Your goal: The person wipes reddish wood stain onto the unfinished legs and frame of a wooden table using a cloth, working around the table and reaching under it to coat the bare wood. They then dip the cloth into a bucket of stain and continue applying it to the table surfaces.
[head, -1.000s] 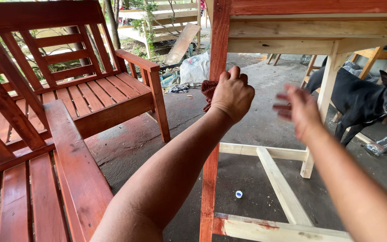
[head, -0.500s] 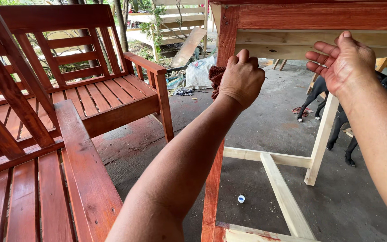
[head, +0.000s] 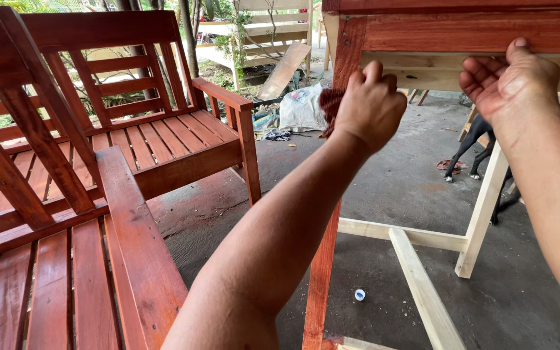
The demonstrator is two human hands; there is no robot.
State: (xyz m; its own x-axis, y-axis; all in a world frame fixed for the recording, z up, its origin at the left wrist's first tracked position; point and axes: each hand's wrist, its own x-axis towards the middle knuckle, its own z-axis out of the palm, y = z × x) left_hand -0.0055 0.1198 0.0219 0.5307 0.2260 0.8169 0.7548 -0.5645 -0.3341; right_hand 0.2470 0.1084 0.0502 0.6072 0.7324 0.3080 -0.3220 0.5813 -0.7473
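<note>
Clutching half-hidden rag [head: 332, 104], left hand [head: 371, 104], table leg [head: 322, 272]

I saw two red-stained slatted benches on the left: one close [head: 66, 259], one further back [head: 163, 129]. Small white bottle cap [head: 359, 295] lay on the concrete floor [head: 396, 188]. Black dog w/ white paws [head: 471, 146] stood at the back, partly hidden. White sack [head: 303, 107] and a leaning plank [head: 285, 70] sat near bare-wood frames [head: 260, 26] by the trees.
</note>
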